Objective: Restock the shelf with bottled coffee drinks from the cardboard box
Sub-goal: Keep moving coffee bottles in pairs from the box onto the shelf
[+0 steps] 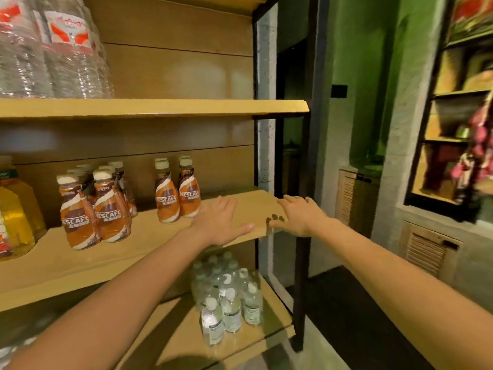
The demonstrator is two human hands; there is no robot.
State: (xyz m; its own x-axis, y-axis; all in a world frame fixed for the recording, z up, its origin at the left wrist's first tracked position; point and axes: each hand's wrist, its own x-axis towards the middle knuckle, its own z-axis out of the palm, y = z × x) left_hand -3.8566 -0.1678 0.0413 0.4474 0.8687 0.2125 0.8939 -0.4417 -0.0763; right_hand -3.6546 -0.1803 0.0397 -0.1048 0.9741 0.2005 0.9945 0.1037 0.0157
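Now the coffee bottles stand upright on the middle shelf (80, 263) in two groups. A cluster (93, 209) in two short rows stands toward the left, and a pair (177, 193) stands side by side nearer the middle, a little apart from the cluster. All have pale caps and orange-and-brown Nescafé labels facing forward.

Just right of the pair, the left hand (221, 222) lies palm down over the bare board. Its fingers are straight and close together, pointing toward the back panel, and its thumb stretches along the front edge. Its grip is open and holds nothing. The fingers are near the right bottle of the pair without touching it. Whether the palm presses on the wood or hovers just above it cannot be told.

The right hand (298, 217) is at the right end of the same shelf, palm down, with fingers spread and relaxed. Its grip is also open and empty. The thumb tip is just beside the shelf's front corner, and finger shadows fall on the board there.

At the left end of this shelf stand yellow bottles (16, 209). Large clear water bottles (53, 49) with red-and-white labels fill the left of the upper shelf (160, 106). A wrapped pack of small clear bottles (226, 297) sits on the lower shelf (173, 329). A black frame post (301, 263) runs down the unit's right side, with a green wall (360, 76) beyond it.
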